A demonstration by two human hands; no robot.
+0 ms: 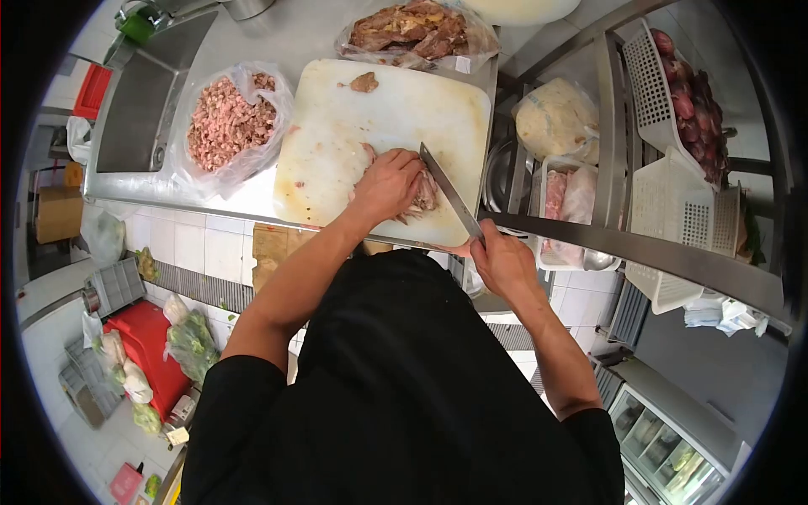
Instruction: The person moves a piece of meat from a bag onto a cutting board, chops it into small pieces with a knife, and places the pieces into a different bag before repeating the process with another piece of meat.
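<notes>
On a white cutting board (324, 105), my left hand (389, 185) presses down with curled fingers on a piece of meat (424, 199), which it partly covers. My right hand (503, 259) is wrapped round the handle of a kitchen knife (448, 187). The blade points away from me and lies along the right side of the meat, close to my left fingertips. A small brown meat scrap (364, 82) lies near the board's far edge, and bits of meat are scattered about the surface.
Left of the board stands a plastic bag of diced meat (231, 118), beside a sink (151, 101). Behind is a bag of large brown meat pieces (412, 34). A metal rack (614, 126) on the right carries a tub of packed meat (566, 198) and a basket of red onions (690, 105).
</notes>
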